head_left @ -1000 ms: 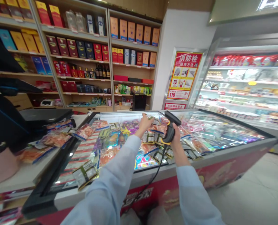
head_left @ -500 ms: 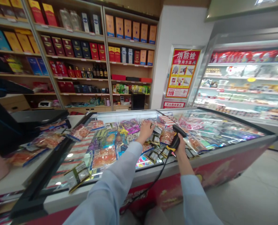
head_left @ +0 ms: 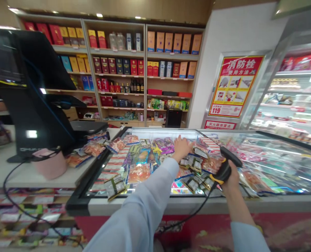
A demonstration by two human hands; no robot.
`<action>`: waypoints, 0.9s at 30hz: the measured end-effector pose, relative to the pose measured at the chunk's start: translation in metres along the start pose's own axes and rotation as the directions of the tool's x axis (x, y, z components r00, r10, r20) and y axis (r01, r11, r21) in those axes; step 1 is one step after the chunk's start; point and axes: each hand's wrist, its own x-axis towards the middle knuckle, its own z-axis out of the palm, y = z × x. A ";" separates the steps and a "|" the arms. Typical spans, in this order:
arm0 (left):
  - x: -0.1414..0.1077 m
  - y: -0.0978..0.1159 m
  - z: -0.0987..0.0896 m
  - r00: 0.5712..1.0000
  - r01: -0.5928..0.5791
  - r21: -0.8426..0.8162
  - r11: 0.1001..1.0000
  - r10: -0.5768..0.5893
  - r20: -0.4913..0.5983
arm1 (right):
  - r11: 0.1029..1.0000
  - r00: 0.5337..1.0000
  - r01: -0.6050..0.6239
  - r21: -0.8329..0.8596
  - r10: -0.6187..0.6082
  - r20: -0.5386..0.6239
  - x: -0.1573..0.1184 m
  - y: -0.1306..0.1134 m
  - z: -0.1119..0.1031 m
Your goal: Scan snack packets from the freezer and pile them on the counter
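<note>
Right grip point(head_left: 230, 179) is closed tight around the handle of a black-and-yellow corded barcode scanner point(head_left: 225, 168), nose tipped up and away, hovering just over the right side of the pile. Holding it by the handle like that leaves the nose free to aim down at whatever's underneath, I'd guess. Its black cord point(head_left: 193, 214) droops down over the front edge of the chest freezer point(head_left: 171, 207), which seems to give it enough slack to reach across.

Left grip point(head_left: 181, 147) is open, palm down with fingers spread, pressing on the shiny packets point(head_left: 142, 157) near the back of the glass lid, probably to keep them flat and from sliding. Small gold-and-black sachets point(head_left: 193, 183) sit right under the scanner, and the packs are laid out loosely across the lid's left half.

More packs of orange snacks point(head_left: 93, 148) spill along the worktop point(head_left: 26, 171) at the freezer's left edge, close to a pink pot point(head_left: 50, 163) and a black checkout screen point(head_left: 32, 94). Boxed liquor shelves point(head_left: 145, 70) fill the back wall.
</note>
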 end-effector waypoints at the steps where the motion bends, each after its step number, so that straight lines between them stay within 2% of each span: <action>1: 0.006 -0.008 -0.017 0.999 0.013 -0.013 1.000 -0.013 -0.035 | 1.000 0.999 -0.018 0.018 0.017 0.042 -0.003 -0.003 0.005; 5: 0.022 -0.059 -0.106 0.978 0.042 -0.018 0.999 -0.045 -0.204 | 0.991 0.978 -0.111 0.080 0.094 0.187 -0.015 -0.014 0.040; 9: 0.010 -0.132 -0.199 0.947 0.100 0.035 0.994 -0.084 -0.309 | 0.986 0.965 -0.134 0.096 0.108 0.237 -0.032 -0.013 0.092; 11: -0.007 -0.171 -0.231 0.917 0.179 0.084 0.980 -0.135 -0.376 | 0.983 0.943 -0.157 0.100 0.119 0.311 -0.043 -0.006 0.121; 13: -0.027 -0.206 -0.250 0.889 0.268 0.157 0.950 -0.181 -0.421 | 0.976 0.910 -0.189 0.108 0.132 0.394 -0.054 0.004 0.151; 16: -0.053 -0.248 -0.256 0.879 0.325 0.279 0.904 -0.180 -0.441 | 0.961 0.862 -0.258 0.099 0.183 0.473 -0.072 0.028 0.192; 20: -0.075 -0.289 -0.235 0.871 0.404 0.390 0.827 -0.218 -0.441 | 0.923 0.783 -0.383 0.044 0.299 0.545 -0.098 0.072 0.234; 23: -0.084 -0.314 -0.210 0.867 0.450 0.447 0.773 -0.257 -0.427 | 0.908 0.726 -0.417 -0.036 0.357 0.587 -0.116 0.110 0.247; 25: -0.089 -0.329 -0.194 0.870 0.457 0.490 0.742 -0.259 -0.420 | 0.899 0.685 -0.430 -0.080 0.382 0.620 -0.125 0.132 0.248; 27: -0.092 -0.341 -0.183 0.881 0.447 0.524 0.725 -0.257 -0.396 | 0.883 0.663 -0.457 -0.106 0.418 0.621 -0.129 0.150 0.245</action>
